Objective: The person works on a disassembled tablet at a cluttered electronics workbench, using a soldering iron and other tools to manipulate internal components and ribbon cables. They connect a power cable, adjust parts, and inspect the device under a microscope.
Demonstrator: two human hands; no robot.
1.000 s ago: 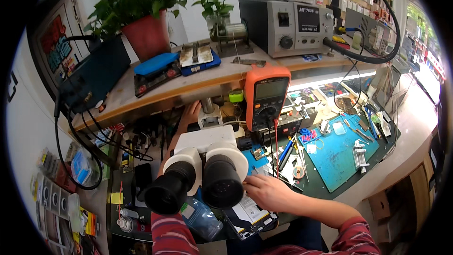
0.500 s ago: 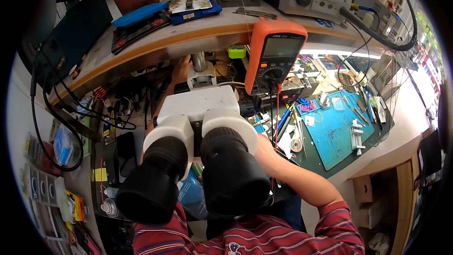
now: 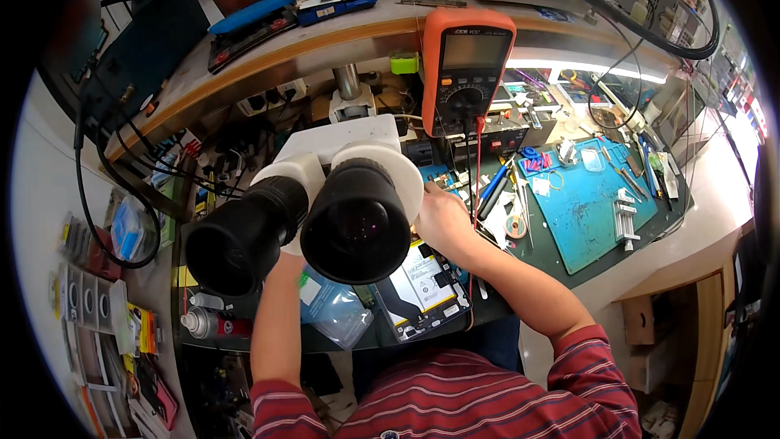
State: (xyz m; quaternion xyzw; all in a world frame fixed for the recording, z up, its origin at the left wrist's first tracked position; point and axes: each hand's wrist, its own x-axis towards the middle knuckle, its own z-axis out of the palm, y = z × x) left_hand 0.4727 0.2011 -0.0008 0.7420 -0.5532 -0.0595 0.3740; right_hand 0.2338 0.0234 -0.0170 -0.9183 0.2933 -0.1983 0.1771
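A white stereo microscope (image 3: pixel 345 138) with two black eyepieces stands in front of me and covers part of my hands. My right hand (image 3: pixel 445 218) is just right of its head, fingers curled. Whatever the fingertips may hold is hidden. My left hand (image 3: pixel 286 267) is under the left eyepiece; only its wrist end shows and its fingers are out of sight. Between my forearms lies an opened phone or tablet (image 3: pixel 422 289) with its pale battery exposed. Left of it, near the bench edge, rests a clear plastic bag (image 3: pixel 345 321).
An orange multimeter (image 3: pixel 467 73) with red and black leads stands by the shelf (image 3: pixel 260 73). On the right, a blue work mat (image 3: pixel 581 211) carries small tools and a metal clamp (image 3: pixel 624 219). Scissors (image 3: pixel 516 223) and pens lie nearer. A spray can (image 3: pixel 215 323) is at the left.
My left hand has come back from behind the microscope post to under the eyepieces. My view has shifted, and the opened device now shows. The right hand stays beside the microscope.
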